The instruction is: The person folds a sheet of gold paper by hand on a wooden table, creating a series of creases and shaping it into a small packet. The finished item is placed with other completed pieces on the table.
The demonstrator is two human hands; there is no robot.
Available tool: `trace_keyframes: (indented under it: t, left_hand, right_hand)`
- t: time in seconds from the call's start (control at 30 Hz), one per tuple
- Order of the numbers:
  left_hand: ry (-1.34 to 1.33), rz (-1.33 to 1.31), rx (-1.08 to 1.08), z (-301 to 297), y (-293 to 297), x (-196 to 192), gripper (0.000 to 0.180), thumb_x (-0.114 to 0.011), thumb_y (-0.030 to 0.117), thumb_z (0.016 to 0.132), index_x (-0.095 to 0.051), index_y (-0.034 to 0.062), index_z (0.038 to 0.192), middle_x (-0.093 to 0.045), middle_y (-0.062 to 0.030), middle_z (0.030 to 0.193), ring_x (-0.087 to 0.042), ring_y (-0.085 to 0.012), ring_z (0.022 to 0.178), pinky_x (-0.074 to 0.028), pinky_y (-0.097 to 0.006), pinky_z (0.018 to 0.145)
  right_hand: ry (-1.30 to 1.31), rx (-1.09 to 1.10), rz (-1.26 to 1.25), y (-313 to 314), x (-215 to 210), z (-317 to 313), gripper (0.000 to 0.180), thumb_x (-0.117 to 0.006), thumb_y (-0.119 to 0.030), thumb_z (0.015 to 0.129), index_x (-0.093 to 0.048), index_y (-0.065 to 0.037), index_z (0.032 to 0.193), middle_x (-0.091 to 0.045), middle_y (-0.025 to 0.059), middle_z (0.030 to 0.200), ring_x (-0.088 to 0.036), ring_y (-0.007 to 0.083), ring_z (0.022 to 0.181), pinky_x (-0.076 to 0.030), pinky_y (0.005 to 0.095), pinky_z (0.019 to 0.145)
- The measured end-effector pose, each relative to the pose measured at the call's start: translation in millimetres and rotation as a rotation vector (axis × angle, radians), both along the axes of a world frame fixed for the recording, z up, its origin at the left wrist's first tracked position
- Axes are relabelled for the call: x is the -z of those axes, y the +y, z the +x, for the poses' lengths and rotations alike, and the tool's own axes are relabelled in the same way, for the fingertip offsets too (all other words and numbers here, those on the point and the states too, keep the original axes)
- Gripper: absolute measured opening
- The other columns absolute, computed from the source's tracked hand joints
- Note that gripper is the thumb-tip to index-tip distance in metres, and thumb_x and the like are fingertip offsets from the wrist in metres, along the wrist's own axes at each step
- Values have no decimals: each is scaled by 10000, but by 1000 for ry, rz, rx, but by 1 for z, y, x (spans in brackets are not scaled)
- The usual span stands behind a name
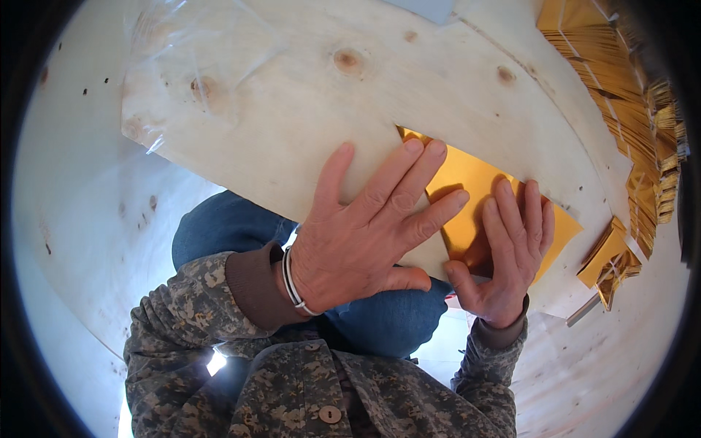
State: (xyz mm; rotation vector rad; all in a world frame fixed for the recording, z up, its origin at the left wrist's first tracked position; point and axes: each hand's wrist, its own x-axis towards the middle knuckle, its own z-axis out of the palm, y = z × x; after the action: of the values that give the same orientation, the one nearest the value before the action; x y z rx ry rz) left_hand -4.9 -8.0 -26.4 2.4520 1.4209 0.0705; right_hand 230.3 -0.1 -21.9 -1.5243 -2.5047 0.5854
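The wooden board (pixel 285 95) is the largest thing, reaching under the fingers and well out beyond their tips. To the right of the right fingers, well apart from them, lies a long pile of fringed gold strips (pixel 629 139), cut into fine tassels. The gold sheet (pixel 475 175) lies flat on the board directly beneath both hands' fingertips, its far corner just past the left middle and ring fingers, its right end beyond the right fingers.

The left hand (pixel 365 226) is spread wide, palm down, index, middle and ring fingertips resting on the sheet, little finger and thumb off it; it grips nothing. The right hand (pixel 511 252) lies over the sheet with fingers together, slightly bent, and thumb well apart; I see no pinch, though whether the thumb tip slips under the near edge I cannot tell.

The sheet looks thin and very light, glossy, so probably slick, bendable, and easily creased or torn. Flat fingertips should steady it best; for lifting, the bare right corner beyond the right fingers seems the kindest hold, pinched softly.
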Motion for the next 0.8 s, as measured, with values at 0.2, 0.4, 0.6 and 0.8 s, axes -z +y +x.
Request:
trace_keyframes:
  t: [0.2,0.4,0.6,0.8]
  left_hand:
    - [73,14,8,-6,6,-3,861,-197,774,956,-530,148,1445,-512,-81,1504,-424,-214,1422,-121,-554,1175]
    - [63,39,-15,-10,9,1,875,-197,785,948,-526,148,1449,-512,-58,1507,-437,-195,1409,-117,-535,1177]
    - [46,70,-56,-11,11,4,933,-211,812,925,-507,106,1458,-501,-113,1510,-446,-228,1405,-131,-499,1168]
    - [59,62,-52,-10,12,1,978,-251,818,917,-462,48,1483,-466,-135,1534,-437,-257,1415,-134,-507,1157]
  right_hand:
    - [-14,-3,-5,-1,1,0,611,-556,-559,949,-661,-66,1295,-596,120,1429,-393,389,1450,-144,530,1222]
    - [-14,-10,-2,0,1,0,602,-567,-553,946,-659,-65,1286,-590,129,1433,-396,397,1447,-143,540,1220]
    - [11,-5,-7,1,0,1,595,-581,-539,944,-665,-64,1291,-602,122,1420,-400,381,1448,-151,525,1222]
    - [36,-8,-1,3,-2,0,586,-620,-495,923,-652,-65,1320,-593,101,1436,-405,348,1451,-162,494,1224]
